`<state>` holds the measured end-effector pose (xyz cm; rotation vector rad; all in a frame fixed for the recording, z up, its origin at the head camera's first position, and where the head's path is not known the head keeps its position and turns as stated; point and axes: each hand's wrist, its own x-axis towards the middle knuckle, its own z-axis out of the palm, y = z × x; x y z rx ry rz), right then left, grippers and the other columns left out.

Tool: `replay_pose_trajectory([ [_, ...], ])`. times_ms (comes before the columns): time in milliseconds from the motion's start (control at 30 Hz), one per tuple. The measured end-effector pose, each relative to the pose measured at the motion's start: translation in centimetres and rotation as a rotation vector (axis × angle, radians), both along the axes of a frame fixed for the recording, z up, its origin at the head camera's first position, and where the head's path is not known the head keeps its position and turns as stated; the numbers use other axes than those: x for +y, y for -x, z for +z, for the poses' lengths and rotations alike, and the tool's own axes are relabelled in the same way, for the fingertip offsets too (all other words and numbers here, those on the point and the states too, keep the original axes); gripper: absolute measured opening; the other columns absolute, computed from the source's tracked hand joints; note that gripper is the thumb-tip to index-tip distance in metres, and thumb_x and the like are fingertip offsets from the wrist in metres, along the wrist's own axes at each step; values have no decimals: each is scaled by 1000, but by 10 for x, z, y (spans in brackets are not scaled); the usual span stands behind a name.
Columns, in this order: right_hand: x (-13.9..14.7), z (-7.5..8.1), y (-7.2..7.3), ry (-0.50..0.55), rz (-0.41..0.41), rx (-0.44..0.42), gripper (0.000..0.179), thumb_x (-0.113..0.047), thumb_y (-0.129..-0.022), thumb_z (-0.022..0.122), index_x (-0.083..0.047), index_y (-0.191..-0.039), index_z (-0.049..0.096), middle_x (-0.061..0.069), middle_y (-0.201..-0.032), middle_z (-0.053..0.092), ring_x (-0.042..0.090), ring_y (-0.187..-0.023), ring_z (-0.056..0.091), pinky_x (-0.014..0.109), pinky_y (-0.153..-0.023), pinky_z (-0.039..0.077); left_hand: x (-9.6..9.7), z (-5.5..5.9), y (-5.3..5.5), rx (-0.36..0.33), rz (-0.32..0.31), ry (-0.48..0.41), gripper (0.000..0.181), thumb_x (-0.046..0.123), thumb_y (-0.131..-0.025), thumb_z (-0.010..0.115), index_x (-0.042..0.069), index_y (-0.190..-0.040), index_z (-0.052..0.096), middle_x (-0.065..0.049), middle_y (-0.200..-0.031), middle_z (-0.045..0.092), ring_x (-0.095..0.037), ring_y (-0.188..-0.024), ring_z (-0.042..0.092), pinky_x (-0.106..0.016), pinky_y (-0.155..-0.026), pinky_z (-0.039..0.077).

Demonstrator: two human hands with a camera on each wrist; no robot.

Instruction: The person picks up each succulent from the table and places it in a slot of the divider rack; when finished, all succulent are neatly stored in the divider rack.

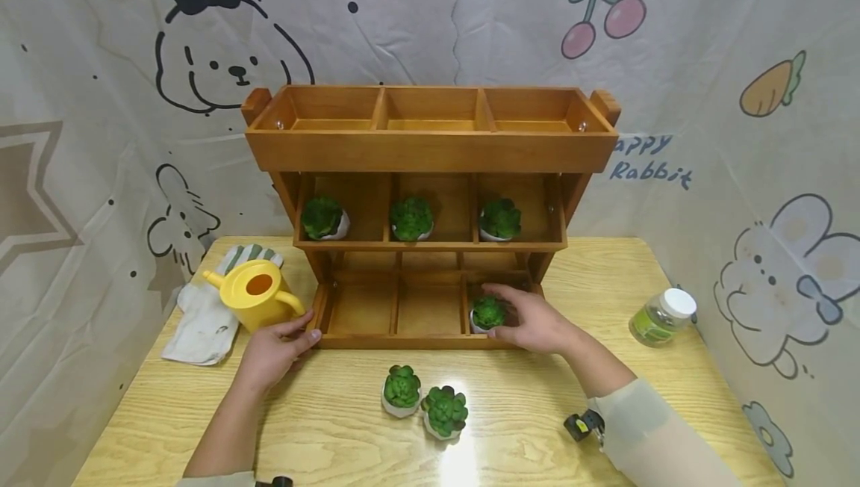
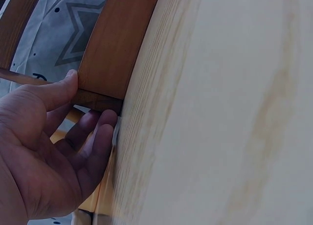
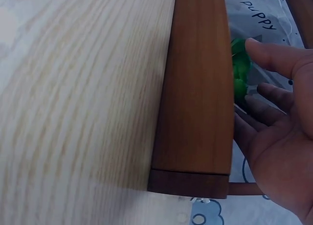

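Observation:
My left hand (image 1: 272, 352) holds the lower left front corner of the three-tier wooden shelf (image 1: 430, 152). In the left wrist view, its thumb lies at the board's edge and its curled fingers (image 2: 100, 137) touch the board's end. At the shelf's lower right compartment, my right hand (image 1: 534, 319) reaches around a small potted succulent (image 1: 488, 312). Its thumb is at the front and its fingers spread behind; the right wrist view shows them loose beside the green leaves (image 3: 239, 71). The pot stands in the compartment, partly hidden by the front board.
Two potted succulents (image 1: 402, 390) (image 1: 445, 411) stand on the table before the shelf. Three more (image 1: 322, 218) (image 1: 412, 218) (image 1: 500, 219) occupy the middle tier. At left are a yellow watering can (image 1: 250, 294) and white gloves (image 1: 204, 326); at right, a white-capped jar (image 1: 661, 317).

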<state>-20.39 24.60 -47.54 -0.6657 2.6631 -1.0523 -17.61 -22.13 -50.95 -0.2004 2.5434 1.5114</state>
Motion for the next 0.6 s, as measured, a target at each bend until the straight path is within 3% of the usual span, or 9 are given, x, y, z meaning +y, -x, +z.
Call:
replay_pose_trajectory([
  [233, 0, 8, -6, 28, -12, 11, 75, -21, -92, 80, -5, -156, 44, 15, -155, 50, 38, -136, 53, 50, -109, 47, 0, -2, 0, 1, 5, 2, 58, 37, -95, 77, 16, -147, 61, -21, -136, 65, -21, -99, 71, -32, -71, 61],
  [467, -3, 17, -13, 11, -38, 70, 74, -23, -91, 81, -7, -155, 47, 15, -155, 51, 39, -135, 54, 55, -108, 47, 0, -1, 0, 20, 5, -2, 57, 35, -95, 78, 13, -146, 61, -20, -128, 70, -21, -95, 72, -32, -70, 61],
  [600, -5, 20, -18, 29, -56, 77, 73, -23, -91, 81, -9, -154, 48, 13, -154, 52, 36, -138, 51, 54, -109, 46, 1, 0, -1, 24, 0, -14, 58, 35, -95, 78, 12, -146, 61, -20, -133, 68, -22, -95, 73, -33, -70, 61],
])
